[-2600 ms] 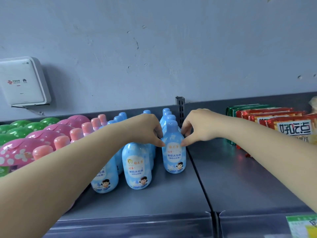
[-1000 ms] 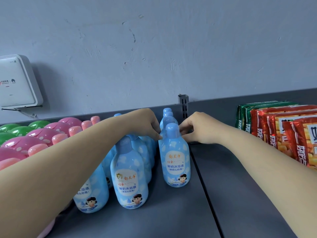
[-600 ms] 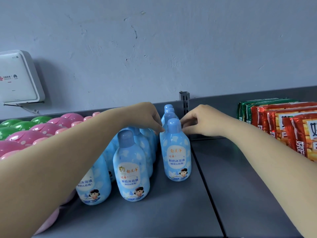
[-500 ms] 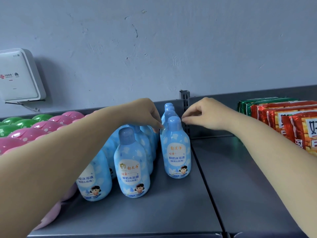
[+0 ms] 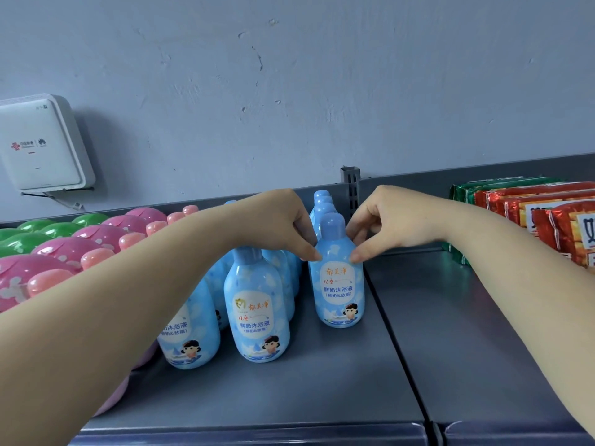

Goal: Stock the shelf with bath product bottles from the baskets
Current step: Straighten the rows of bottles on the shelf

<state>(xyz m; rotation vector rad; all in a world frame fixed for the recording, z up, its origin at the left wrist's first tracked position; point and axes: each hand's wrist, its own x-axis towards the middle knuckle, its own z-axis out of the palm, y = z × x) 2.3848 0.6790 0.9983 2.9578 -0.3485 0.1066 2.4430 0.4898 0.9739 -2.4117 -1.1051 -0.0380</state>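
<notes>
Grey shelf [image 5: 244,400]: 3 rows of blue bath bottles, upright, labels forward. Front right bottle [image 5: 338,284] stands at head of right row. Left hand [image 5: 283,223] and right hand [image 5: 383,222], at cap level 0.5 s ago, now lower: curled fingertips pinch bottle shoulder from both sides. Judgement: squaring it up; placement nearly done. Baskets out of view.

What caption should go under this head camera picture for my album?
Both hands, left and right, pinch a blue bottle standing on the shelf.
</notes>
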